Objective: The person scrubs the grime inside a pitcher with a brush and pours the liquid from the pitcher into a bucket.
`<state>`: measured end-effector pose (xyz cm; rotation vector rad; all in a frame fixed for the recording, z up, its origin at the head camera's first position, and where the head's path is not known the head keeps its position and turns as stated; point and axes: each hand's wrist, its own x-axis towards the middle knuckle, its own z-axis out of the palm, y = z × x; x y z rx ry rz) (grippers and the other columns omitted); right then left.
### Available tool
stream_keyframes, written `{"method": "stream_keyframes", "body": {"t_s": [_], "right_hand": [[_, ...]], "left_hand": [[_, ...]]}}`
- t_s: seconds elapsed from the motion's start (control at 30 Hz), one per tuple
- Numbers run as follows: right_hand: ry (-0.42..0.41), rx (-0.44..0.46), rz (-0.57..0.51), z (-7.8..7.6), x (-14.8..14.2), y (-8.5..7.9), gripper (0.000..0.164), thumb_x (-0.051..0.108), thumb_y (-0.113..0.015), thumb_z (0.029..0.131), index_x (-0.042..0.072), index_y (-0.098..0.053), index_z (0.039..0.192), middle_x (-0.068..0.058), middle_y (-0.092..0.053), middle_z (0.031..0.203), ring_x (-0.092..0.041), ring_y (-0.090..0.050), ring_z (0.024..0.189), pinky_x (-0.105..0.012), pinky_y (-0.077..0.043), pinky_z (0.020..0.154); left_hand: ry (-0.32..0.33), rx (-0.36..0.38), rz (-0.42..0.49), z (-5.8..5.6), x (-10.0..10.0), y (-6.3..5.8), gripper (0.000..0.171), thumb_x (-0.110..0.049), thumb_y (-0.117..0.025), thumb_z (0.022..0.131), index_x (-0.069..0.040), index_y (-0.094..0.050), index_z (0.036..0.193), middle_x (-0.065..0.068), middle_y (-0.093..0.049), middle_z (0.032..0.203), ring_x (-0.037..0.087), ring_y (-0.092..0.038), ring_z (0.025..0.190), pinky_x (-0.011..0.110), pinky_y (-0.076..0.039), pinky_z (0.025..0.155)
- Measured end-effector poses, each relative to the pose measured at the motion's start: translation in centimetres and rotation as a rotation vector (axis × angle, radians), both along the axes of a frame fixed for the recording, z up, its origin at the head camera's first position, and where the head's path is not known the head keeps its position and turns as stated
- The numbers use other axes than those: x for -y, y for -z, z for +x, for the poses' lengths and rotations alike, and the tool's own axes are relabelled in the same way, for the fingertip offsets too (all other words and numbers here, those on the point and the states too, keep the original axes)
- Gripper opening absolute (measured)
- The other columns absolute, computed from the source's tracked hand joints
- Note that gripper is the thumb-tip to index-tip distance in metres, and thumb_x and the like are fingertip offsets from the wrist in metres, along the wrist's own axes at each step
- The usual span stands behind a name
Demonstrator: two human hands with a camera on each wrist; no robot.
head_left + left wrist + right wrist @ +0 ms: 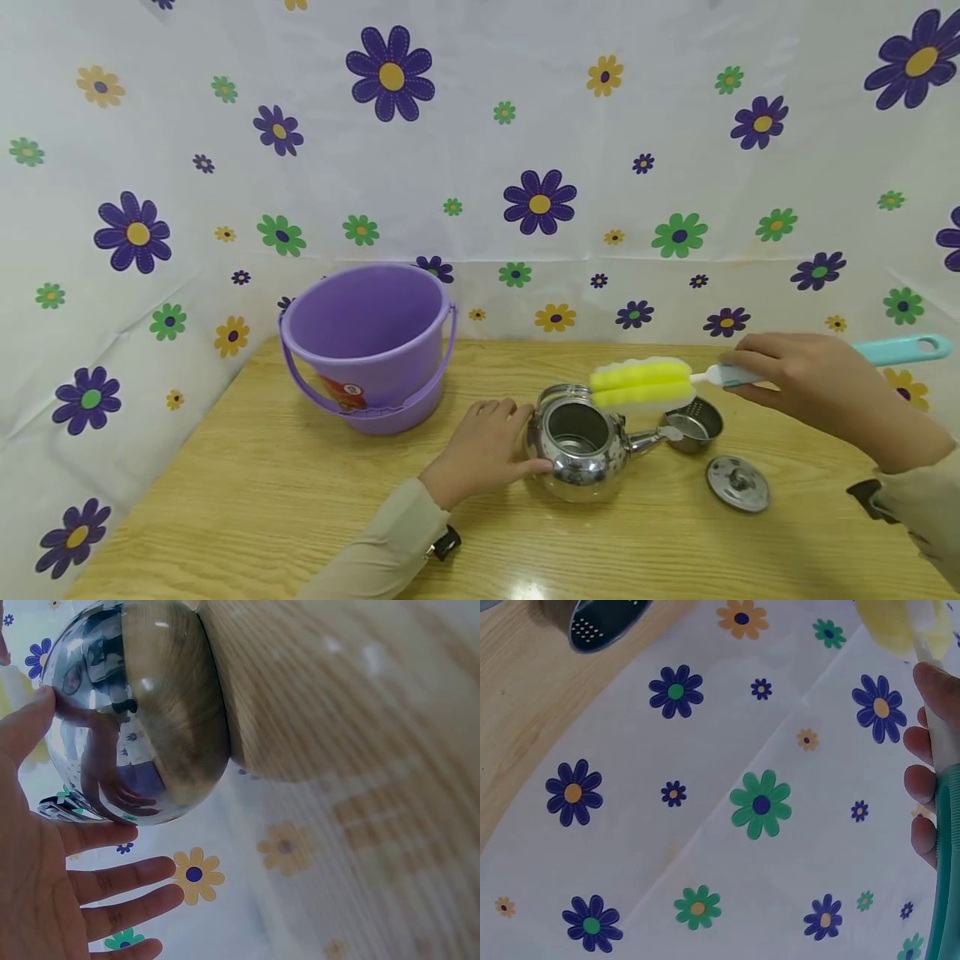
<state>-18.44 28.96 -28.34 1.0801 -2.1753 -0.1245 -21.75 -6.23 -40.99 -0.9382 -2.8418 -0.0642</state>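
White backdrop cloth [480, 150] w/ purple, green + yellow-orange flowers behind everything. Wood-grain table [247, 492] in front of it. Purple bucket [367, 312] at back L of table, upright, red label, handle hanging down at the front.

Brush [731, 375], held up off table: turq. + white handle, yellow/white sponge head [643, 385]. Handle runs thru the grip; sponge sticks out L of the fingers, turq. end w/ hang hole sticks out to the R. Sponge overlaps back R of kettle rim in head view; can't tell if touching.

Steel kettle [588, 472] upright on table, lid off, mouth facing up, spout to R, approx. between both hands, R of bucket. R hand [813, 379] gripping brush at white/turq. part, fingers wrapped round. L hand [483, 450] at L side of kettle: thumb + index against the body, other fingers straight, spread, clear of it per L wrist cam.

Perforated strainer cup [692, 429] upright on table, just past spout tip. Lid [738, 483] flat, knob up, nr. strainer cup, toward viewer.
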Motion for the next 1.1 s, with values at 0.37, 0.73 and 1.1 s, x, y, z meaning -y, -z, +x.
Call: {"method": "stream_keyframes", "body": {"t_s": [0.37,0.73,1.1], "right_hand": [[-0.094,0.012,0.172,-1.2,4.1,-0.3,0.024,0.033,-0.066,0.084,0.010,-0.067,0.090,0.000,-0.063,0.079,-0.012,-0.059,0.063,-0.028,-0.052,0.055],[-0.009,0.059,0.313,-1.5,6.2,-0.7,0.032,0.026,-0.085,0.064,0.015,-0.062,0.083,0.005,-0.058,0.074,-0.010,-0.055,0.063,-0.026,-0.049,0.056],[-0.026,0.069,0.354,-2.5,8.1,0.6,0.027,0.028,-0.083,0.067,0.013,-0.065,0.081,0.004,-0.058,0.071,-0.009,-0.056,0.061,-0.022,-0.045,0.052]], "left_hand": [[0.007,-0.005,-0.006,0.1,0.1,-0.2,0.078,-0.075,-0.040,0.082,-0.015,-0.048,0.133,0.005,-0.057,0.113,0.023,-0.057,0.105,0.042,-0.043,0.098],[0.004,-0.008,-0.010,0.1,0.2,-0.3,0.078,-0.075,-0.040,0.082,-0.015,-0.048,0.132,0.005,-0.057,0.111,0.023,-0.057,0.104,0.042,-0.044,0.096],[0.006,-0.014,-0.012,0.3,0.1,-0.5,0.077,-0.074,-0.042,0.082,-0.015,-0.050,0.130,0.005,-0.057,0.112,0.024,-0.057,0.105,0.042,-0.043,0.097]]}}
